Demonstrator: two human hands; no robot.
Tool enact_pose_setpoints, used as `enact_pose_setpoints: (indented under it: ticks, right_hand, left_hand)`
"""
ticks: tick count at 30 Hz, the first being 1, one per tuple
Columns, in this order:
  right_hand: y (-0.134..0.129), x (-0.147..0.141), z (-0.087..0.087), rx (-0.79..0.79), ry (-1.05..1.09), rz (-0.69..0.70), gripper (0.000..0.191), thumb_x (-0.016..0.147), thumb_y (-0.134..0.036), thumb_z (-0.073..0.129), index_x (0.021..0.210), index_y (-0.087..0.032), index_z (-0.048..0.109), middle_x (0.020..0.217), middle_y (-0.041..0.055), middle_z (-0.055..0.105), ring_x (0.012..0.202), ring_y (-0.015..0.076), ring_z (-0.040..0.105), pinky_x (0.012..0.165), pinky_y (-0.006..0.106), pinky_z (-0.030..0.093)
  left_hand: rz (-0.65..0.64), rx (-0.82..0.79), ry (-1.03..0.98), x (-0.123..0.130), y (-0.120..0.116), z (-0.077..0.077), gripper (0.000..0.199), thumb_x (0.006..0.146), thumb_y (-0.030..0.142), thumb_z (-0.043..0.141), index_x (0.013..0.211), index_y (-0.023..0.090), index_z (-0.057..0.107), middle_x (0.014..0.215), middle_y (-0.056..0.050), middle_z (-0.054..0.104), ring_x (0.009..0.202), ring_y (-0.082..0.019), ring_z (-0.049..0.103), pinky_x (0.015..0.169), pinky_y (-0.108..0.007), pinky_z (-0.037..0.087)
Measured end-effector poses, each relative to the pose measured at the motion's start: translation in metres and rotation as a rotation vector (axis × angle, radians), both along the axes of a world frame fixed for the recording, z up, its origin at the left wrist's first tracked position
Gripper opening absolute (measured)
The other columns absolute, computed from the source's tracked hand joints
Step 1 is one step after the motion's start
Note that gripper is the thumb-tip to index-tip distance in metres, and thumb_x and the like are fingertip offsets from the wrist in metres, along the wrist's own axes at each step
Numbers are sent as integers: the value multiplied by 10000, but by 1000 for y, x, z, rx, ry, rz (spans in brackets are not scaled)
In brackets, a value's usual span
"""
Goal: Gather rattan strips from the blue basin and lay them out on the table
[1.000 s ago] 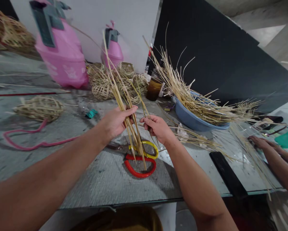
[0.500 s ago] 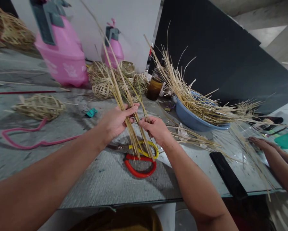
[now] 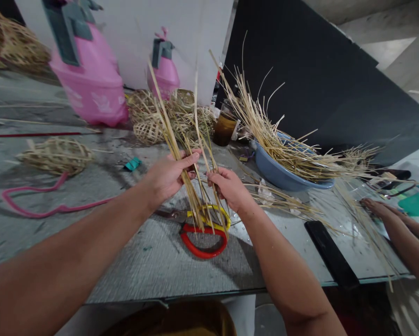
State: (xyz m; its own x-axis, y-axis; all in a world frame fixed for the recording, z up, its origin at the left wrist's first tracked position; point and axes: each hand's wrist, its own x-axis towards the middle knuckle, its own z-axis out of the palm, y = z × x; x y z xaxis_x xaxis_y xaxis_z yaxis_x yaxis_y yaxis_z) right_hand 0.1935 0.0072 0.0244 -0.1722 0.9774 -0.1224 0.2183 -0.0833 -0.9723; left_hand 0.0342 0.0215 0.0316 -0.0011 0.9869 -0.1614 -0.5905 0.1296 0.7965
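left hand (image 3: 171, 175) closed round a strip bundle (image 3: 171, 133), thumb on top, likely to steady it; right hand (image 3: 226, 186), fingertips pinched together, holds a few strips (image 3: 196, 98) beside it, presumably apart for handling. scissors (image 3: 204, 255) lie below, seemingly within reach; blue basin (image 3: 275, 172) farther right.
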Motion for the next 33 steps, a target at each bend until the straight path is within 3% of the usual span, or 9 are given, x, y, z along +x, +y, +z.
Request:
enact_pose_setpoints:
  ticks: [5,12,17,27,33]
  right_hand:
    - [-2,-4,2,41,25,3,170,953,-160,580,804,-223,527,638,-85,524,510,83,341,496,222,249]
    - [-4,-4,-1,95,3,57,266,859,-360,790,812,-215,572,634,-95,449,578,90,345,563,244,283]
    - [-2,-5,-7,100,-1,56,307,803,-381,827,767,-213,573,620,-94,453,575,86,350,567,252,272]
    - [-1,-3,-2,-52,83,1,261,917,-301,719,746,-229,536,523,-113,374,480,89,282,503,265,196]
    - [-3,-5,4,-38,10,-33,278,993,-258,636,751,-225,504,546,-100,382,487,92,302,496,246,221]
  left_hand:
    - [2,12,21,-1,0,-2,149,873,35,801,768,141,789,636,-18,583,526,-75,527,436,-144,419]
    - [23,43,50,-3,1,-6,153,796,55,875,755,169,782,707,-25,626,526,-73,493,419,-159,424]
    - [33,62,49,0,2,-7,164,816,30,843,738,165,791,726,-36,642,527,-70,478,396,-140,390]
    - [4,37,58,0,-1,-3,157,922,46,748,817,128,832,657,-40,618,534,-84,534,417,-134,409]
    - [12,50,68,0,0,-3,172,887,10,756,784,138,805,638,-24,603,529,-86,564,420,-117,431]
